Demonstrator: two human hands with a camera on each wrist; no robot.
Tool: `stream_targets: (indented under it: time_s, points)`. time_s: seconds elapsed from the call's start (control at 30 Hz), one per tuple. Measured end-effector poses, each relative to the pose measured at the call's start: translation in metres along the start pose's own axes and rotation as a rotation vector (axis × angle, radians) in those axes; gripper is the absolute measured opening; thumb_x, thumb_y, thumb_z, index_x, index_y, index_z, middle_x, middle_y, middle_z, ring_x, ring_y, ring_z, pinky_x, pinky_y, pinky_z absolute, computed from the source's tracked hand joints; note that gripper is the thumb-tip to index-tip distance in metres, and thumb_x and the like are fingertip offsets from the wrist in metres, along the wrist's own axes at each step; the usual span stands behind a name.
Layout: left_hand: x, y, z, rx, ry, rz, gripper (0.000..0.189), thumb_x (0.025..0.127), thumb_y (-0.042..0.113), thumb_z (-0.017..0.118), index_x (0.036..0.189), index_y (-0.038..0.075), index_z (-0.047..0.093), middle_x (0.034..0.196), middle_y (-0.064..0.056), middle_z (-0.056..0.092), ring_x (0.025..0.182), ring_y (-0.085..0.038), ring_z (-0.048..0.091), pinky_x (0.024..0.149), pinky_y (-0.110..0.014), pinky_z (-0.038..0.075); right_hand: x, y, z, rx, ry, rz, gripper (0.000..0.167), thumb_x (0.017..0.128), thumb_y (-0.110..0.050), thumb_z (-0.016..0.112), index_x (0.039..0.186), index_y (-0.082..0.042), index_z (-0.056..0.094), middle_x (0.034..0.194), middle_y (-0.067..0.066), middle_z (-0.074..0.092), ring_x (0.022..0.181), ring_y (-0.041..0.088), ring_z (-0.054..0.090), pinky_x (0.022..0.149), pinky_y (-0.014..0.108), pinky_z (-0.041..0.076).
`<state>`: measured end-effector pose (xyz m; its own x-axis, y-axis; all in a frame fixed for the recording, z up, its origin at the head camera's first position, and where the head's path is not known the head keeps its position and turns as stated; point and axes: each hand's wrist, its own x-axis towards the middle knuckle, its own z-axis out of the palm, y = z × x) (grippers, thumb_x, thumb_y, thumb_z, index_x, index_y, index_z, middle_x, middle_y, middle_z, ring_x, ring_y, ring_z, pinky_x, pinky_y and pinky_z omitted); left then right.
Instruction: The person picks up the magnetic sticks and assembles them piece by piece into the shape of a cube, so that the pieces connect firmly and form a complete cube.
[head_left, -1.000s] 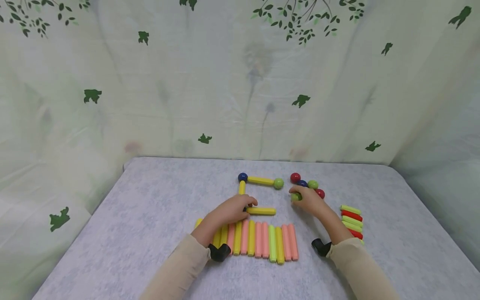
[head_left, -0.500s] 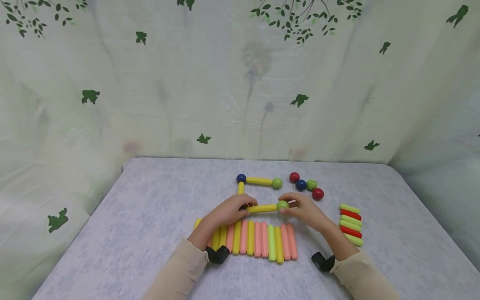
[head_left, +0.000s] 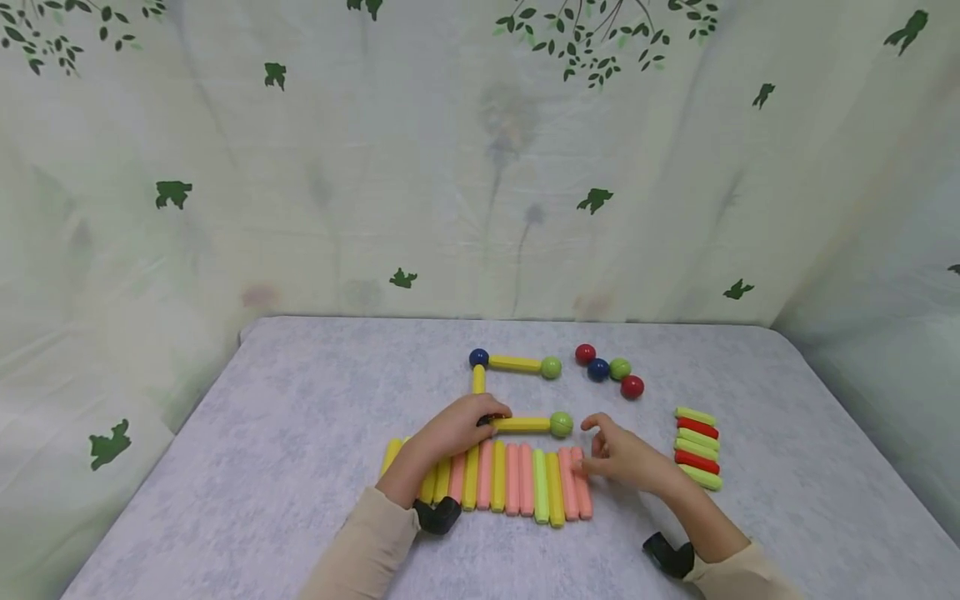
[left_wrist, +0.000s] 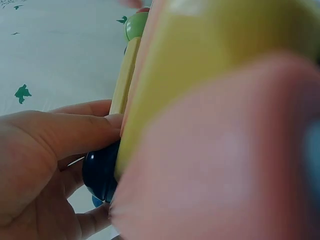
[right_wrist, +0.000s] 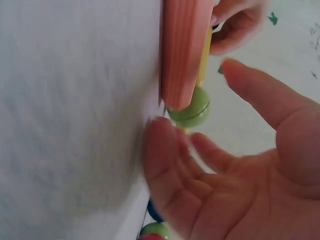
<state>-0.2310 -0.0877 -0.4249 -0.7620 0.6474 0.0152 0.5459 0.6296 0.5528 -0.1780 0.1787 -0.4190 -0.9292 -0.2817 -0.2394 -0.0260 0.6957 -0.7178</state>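
My left hand (head_left: 457, 423) grips a dark blue ball (left_wrist: 100, 172), mostly hidden under the fingers in the head view. From that ball a yellow stick (head_left: 525, 425) runs right to a green ball (head_left: 561, 424). Another yellow stick (head_left: 478, 380) leads back to a second dark blue ball (head_left: 478, 358), which joins a far yellow stick (head_left: 514, 363) ending in a green ball (head_left: 551, 367). My right hand (head_left: 628, 458) holds nothing, fingers loosely bent, just right of the last pink stick (head_left: 581, 485) in a row; in the right wrist view its fingertips lie near that stick's end.
The row of pink, yellow and green sticks (head_left: 498, 477) lies in front of the joined pieces. Several loose balls (head_left: 598, 370), red, blue and green, sit at the back right. Short green and red sticks (head_left: 697, 445) are stacked side by side at the right.
My right hand took a green ball from the loose group to the near yellow stick's right end, let go, and drew back right and nearer. The left hand kept its grip on the blue ball.
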Motion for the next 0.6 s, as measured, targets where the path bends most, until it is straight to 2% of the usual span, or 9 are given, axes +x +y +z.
stream_targets:
  time_s: [0.1,0.2,0.33,0.4,0.47,0.6]
  points:
    - [-0.001,-0.002,0.000,-0.014,0.021,-0.005,0.028,0.088,0.007,0.057,0.115,0.009,0.060,0.111,-0.002,0.055,0.098,-0.014,0.050,0.084,-0.030,0.042,-0.008,-0.007,0.007,-0.099,-0.063,0.059,0.045,0.078,-0.025,0.070,0.111,-0.009,0.044,0.067,0.004,0.048,0.053,0.015,0.043,0.048,0.026,0.032]
    - [-0.003,-0.004,0.001,-0.022,0.069,-0.036,0.032,0.087,0.014,0.060,0.119,0.010,0.056,0.121,-0.005,0.046,0.109,-0.019,0.043,0.088,-0.035,0.039,-0.011,-0.014,0.012,-0.187,-0.062,0.099,0.038,0.079,-0.023,0.068,0.107,-0.010,0.045,0.063,0.003,0.048,0.050,0.015,0.041,0.046,0.025,0.030]
    - [-0.005,-0.007,0.002,-0.059,0.153,-0.156,0.052,0.083,0.027,0.066,0.128,0.010,0.046,0.132,-0.012,0.031,0.118,-0.027,0.034,0.091,-0.041,0.037,-0.010,-0.017,0.009,-0.211,-0.046,0.115,0.035,0.079,-0.021,0.066,0.106,-0.011,0.047,0.065,0.003,0.050,0.051,0.015,0.044,0.046,0.026,0.033]
    - [-0.005,-0.008,0.003,-0.100,0.178,-0.224,0.064,0.080,0.031,0.068,0.133,0.008,0.039,0.132,-0.015,0.030,0.114,-0.028,0.038,0.090,-0.041,0.038,-0.006,-0.015,0.003,-0.152,-0.013,0.103,0.035,0.081,-0.019,0.065,0.109,-0.012,0.047,0.069,0.003,0.051,0.053,0.017,0.047,0.047,0.027,0.037]
    - [-0.006,-0.010,0.003,-0.142,0.182,-0.277,0.072,0.079,0.034,0.068,0.136,0.005,0.033,0.131,-0.018,0.030,0.107,-0.026,0.043,0.088,-0.040,0.040,0.001,-0.012,-0.006,-0.047,0.036,0.067,0.037,0.083,-0.017,0.063,0.115,-0.011,0.046,0.073,0.005,0.053,0.056,0.018,0.050,0.050,0.028,0.043]
    - [-0.007,-0.013,0.003,-0.197,0.168,-0.328,0.079,0.079,0.037,0.068,0.138,0.004,0.028,0.129,-0.018,0.033,0.095,-0.021,0.046,0.084,-0.037,0.041,0.022,-0.009,-0.021,0.189,0.143,-0.025,0.045,0.088,-0.016,0.057,0.127,-0.010,0.036,0.083,0.009,0.057,0.065,0.021,0.057,0.061,0.032,0.051]
